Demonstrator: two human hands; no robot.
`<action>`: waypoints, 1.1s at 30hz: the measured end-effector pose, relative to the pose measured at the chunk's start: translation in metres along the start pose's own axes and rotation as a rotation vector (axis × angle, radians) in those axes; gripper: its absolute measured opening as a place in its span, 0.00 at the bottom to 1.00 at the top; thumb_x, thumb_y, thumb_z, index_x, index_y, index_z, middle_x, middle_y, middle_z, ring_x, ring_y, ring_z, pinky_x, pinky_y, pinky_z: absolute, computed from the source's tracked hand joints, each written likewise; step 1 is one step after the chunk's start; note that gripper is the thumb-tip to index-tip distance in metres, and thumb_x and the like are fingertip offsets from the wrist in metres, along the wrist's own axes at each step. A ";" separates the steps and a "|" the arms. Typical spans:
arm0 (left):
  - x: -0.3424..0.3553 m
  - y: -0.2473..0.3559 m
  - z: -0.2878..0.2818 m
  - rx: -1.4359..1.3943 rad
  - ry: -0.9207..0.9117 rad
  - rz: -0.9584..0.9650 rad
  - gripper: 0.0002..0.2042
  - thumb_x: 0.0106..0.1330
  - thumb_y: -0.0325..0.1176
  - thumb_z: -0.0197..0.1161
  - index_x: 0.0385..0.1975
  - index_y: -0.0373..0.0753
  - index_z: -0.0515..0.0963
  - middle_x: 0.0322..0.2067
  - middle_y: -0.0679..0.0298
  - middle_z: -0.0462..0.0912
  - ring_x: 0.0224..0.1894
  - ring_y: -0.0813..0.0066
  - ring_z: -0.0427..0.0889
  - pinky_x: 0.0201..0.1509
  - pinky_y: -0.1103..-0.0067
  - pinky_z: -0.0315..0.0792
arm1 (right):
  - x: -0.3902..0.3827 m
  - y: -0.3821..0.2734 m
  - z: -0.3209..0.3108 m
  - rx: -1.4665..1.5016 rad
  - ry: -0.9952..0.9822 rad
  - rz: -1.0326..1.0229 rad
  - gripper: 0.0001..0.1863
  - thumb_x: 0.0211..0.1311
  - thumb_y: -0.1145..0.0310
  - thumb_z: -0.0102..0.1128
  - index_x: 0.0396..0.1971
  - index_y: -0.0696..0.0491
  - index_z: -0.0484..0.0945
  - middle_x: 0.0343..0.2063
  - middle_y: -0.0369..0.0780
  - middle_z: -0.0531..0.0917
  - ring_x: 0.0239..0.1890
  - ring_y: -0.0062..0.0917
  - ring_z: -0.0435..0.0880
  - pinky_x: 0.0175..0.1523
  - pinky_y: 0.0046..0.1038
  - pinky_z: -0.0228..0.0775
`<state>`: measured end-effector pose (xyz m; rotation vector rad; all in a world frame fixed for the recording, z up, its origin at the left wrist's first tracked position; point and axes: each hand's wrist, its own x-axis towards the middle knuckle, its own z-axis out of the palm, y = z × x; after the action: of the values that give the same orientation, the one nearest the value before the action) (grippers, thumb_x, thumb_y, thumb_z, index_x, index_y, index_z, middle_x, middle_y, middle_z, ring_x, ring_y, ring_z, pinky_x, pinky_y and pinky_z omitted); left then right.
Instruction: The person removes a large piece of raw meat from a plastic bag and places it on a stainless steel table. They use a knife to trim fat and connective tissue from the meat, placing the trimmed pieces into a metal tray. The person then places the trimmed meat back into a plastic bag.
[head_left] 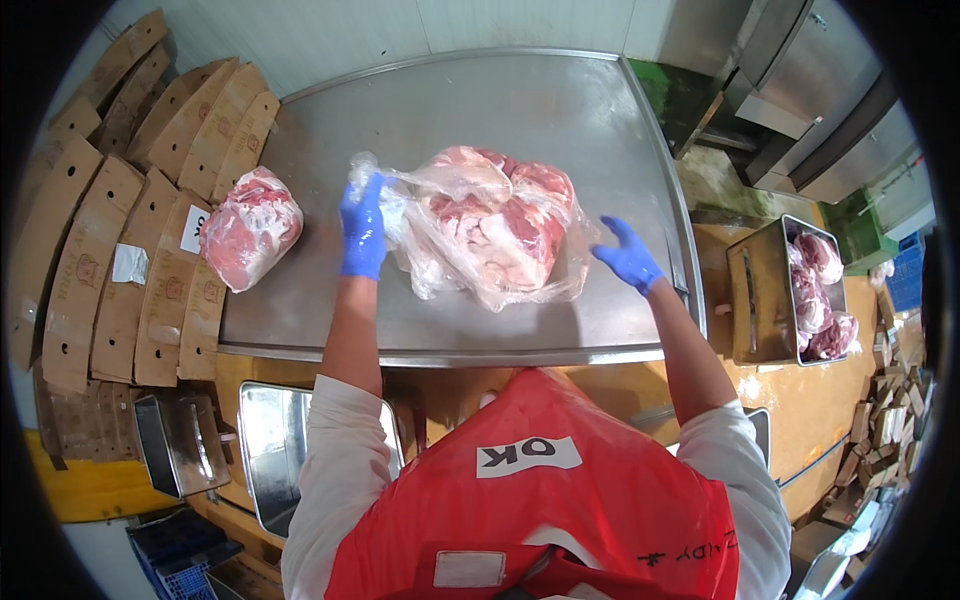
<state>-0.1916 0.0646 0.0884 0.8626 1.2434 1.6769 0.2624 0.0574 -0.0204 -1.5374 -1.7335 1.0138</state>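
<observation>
Both hands in blue disposable gloves, up on a big stainless steel worktable (480, 110). Left hand (362, 228) closed around the bunched-up end of a clear, crinkly plastic bag (425, 265), pinching the gathered film between fingers and thumb, knuckles up. Right hand (628, 256) wide open, fingers spread, holding nothing, hovering just off the bag's right edge, maybe grazing the film, can't really tell.

Inside the bag: a large pink-and-white slab of raw meat (495, 215) with a fair bit of fat, sitting pretty much dead centre on the table, slightly toward the near edge. Bag loose and baggy around it, spilling out along the front.

Off to the left on the same table, well apart from the bagged piece: a smaller raw meat chunk (250, 228) wrapped tight in clear film, right by the table's left edge. Beyond that edge, a row of flattened brown cardboard boxes (130, 250) stacked on end, fanned out like files.

Over on the right, below table level: a rectangular steel tub (760, 300) with more pink meat pieces (815, 295) in it, standing on an orange-brown surface. Another steel tray (265, 460) down at lower left, near the left elbow. Red apron (540, 520) over white sleeves at the bottom of the view.
</observation>
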 end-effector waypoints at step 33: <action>0.013 -0.034 0.069 0.490 -0.072 0.166 0.09 0.63 0.29 0.60 0.36 0.30 0.80 0.27 0.65 0.80 0.29 0.76 0.76 0.34 0.73 0.75 | -0.005 0.171 -0.061 0.656 0.642 0.481 0.10 0.59 0.75 0.52 0.22 0.48 0.81 0.18 0.32 0.74 0.21 0.20 0.68 0.27 0.29 0.58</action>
<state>-0.1272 0.1075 0.0743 1.3376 1.5987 1.4681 0.4042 0.0674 -0.1334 -1.5970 -0.5245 1.0118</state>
